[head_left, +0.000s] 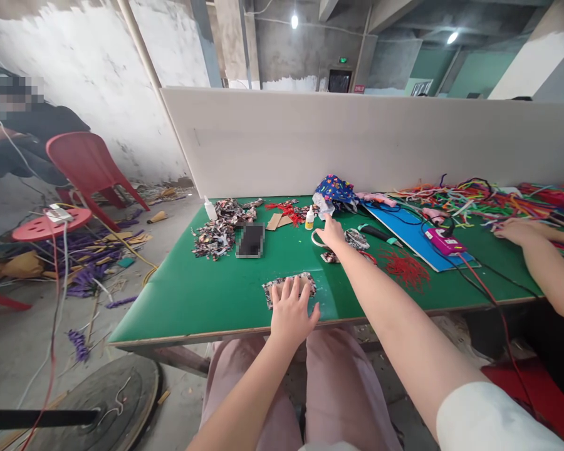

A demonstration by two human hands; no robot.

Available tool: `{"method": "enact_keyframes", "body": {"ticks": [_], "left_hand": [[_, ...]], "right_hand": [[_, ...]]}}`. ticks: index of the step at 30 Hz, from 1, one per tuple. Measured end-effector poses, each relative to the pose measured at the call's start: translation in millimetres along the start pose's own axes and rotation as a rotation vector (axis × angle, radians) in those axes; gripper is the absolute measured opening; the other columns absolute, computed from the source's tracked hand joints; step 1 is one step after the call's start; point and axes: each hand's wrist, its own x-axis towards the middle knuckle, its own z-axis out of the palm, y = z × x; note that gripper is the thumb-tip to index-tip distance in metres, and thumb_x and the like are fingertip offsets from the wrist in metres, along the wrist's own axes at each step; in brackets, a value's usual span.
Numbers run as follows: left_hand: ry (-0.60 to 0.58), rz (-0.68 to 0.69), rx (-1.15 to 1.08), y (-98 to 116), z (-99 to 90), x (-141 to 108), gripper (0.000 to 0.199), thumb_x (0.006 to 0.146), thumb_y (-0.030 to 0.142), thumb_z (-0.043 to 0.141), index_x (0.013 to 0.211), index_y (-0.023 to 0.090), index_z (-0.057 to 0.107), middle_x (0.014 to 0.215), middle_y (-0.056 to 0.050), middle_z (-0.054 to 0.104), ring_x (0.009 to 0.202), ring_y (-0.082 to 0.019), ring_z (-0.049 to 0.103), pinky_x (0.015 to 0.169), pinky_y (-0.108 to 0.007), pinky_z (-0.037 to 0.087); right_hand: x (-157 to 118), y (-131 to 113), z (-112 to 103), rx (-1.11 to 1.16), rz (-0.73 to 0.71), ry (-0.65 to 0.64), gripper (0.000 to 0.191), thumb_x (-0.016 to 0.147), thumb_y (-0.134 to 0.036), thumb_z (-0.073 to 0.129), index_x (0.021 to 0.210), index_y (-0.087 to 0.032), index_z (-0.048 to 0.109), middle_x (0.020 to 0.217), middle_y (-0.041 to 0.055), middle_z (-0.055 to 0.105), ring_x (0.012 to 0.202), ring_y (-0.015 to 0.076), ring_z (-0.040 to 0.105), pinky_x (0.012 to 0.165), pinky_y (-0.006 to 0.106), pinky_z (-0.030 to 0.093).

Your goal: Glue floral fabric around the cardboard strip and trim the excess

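My left hand (294, 311) lies with spread fingers on a patterned fabric piece (267, 294) near the front edge of the green table (169, 300). Further back, my right hand (331, 235) reaches over the table, its fingers partly bent beside a white ring-shaped thing (316, 238); whether it grips anything is unclear. Just behind that hand stands a small bottle with a yellow label (309, 219). Patterned fabric scraps (214, 240) are heaped to the left, next to a dark blurred rectangle (250, 242).
A white bottle (210, 209) stands at the back left. To the right are red strands (407, 268), a blue board (404, 232), a pink device (445, 241) with cables, and another person's hands (517, 230) among colorful strips. A white partition (357, 144) runs behind.
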Motion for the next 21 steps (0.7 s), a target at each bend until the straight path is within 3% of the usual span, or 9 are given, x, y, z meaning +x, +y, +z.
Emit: {"method": "enact_keyframes", "body": {"ticks": [12, 21], "left_hand": [[0.018, -0.012, -0.024, 1, -0.6, -1, 0.042, 0.083, 0.042, 0.041, 0.117, 0.02, 0.051, 0.13, -0.012, 0.047, 0.121, -0.033, 0.037, 0.097, -0.057, 0.026], [-0.005, -0.028, -0.049, 1, -2.0, -2, 0.043, 0.083, 0.043, 0.039, 0.119, 0.021, 0.049, 0.13, -0.012, 0.046, 0.122, -0.033, 0.036, 0.098, -0.059, 0.024]], "right_hand": [[8, -9, 5, 0.057, 0.004, -0.036, 0.059, 0.076, -0.031, 0.056, 0.128, -0.018, 0.034, 0.117, 0.0122, 0.056, 0.11, 0.0261, 0.049, 0.086, 0.035, 0.04], [33, -29, 7, 0.13, 0.08, -0.109, 0.071, 0.072, -0.041, 0.06, 0.131, -0.016, 0.029, 0.113, 0.0145, 0.059, 0.103, 0.0266, 0.056, 0.081, 0.033, 0.043]]}}
